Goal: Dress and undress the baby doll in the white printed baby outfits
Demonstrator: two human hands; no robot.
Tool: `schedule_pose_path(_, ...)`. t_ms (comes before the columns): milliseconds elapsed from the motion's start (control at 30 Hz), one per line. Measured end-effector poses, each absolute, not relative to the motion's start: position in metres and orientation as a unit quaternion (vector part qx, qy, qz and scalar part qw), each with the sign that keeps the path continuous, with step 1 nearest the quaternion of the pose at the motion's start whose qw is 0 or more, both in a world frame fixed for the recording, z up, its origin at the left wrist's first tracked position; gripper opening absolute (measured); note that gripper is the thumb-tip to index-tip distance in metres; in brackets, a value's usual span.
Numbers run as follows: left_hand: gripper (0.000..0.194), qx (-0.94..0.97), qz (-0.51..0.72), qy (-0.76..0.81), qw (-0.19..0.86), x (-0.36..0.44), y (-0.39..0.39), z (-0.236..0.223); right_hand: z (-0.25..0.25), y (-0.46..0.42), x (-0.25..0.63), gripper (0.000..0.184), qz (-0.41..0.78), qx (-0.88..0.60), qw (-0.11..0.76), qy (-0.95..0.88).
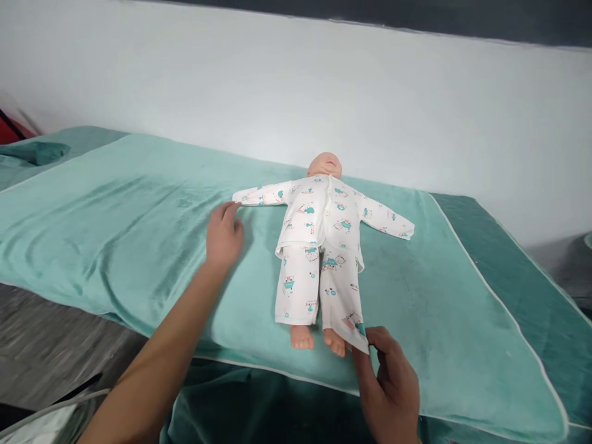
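Observation:
A baby doll (324, 165) lies on its back on a teal towel (129, 228), arms spread, dressed in a white printed shirt (324, 213) and matching trousers (319, 287). Its bare feet stick out of the trouser legs. My left hand (224, 235) rests flat on the towel just below the end of the doll's sleeve, fingers stretched out. My right hand (388, 382) pinches the hem of the trouser leg on the right, beside the doll's foot.
The towel covers a table against a white wall (370, 92). A darker teal cloth (531, 277) lies under it at the right and front. A grey floor strip (41, 339) shows at the left. Something red (9, 129) sits at the far left.

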State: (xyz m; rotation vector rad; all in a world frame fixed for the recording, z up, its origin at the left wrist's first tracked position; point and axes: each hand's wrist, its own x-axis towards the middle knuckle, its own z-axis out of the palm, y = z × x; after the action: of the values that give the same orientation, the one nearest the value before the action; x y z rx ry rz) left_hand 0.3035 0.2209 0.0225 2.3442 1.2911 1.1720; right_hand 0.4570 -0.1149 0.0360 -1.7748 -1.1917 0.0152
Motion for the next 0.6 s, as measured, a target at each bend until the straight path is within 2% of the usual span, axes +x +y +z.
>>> schedule_pose_path(133, 0.024, 0.808, 0.402, 0.375, 0.215, 0.282, 0.136, 0.017, 0.028, -0.117, 0.455, 0.008, 0.032, -0.749, 0.444, -0.491)
schedule_pose_path(200, 0.021, 0.828, 0.376, 0.328, 0.254, 0.274, 0.094, 0.012, 0.024, -0.115, 0.456, 0.013, 0.032, -0.752, 0.433, -0.496)
schedule_pose_path(333, 0.031, 0.868, 0.344, 0.273, 0.232, 0.268, 0.043, 0.005, 0.022, -0.111, 0.455, 0.031, -0.024, -0.732, 0.451, -0.51)
schedule_pose_path(400, 0.033, 0.871, 0.336, 0.275, 0.229, 0.271, 0.034, 0.005, 0.025, -0.109, 0.452, 0.032, -0.036, -0.725, 0.456, -0.515)
schedule_pose_path(533, 0.02, 0.863, 0.348, 0.29, 0.222, 0.281, 0.034, 0.007, 0.038, -0.103, 0.441, 0.031, -0.047, -0.717, 0.465, -0.518)
schedule_pose_path(600, 0.015, 0.861, 0.355, 0.293, 0.215, 0.284, 0.035, 0.008, 0.044, -0.1, 0.433, 0.035, -0.024, -0.719, 0.442, -0.536)
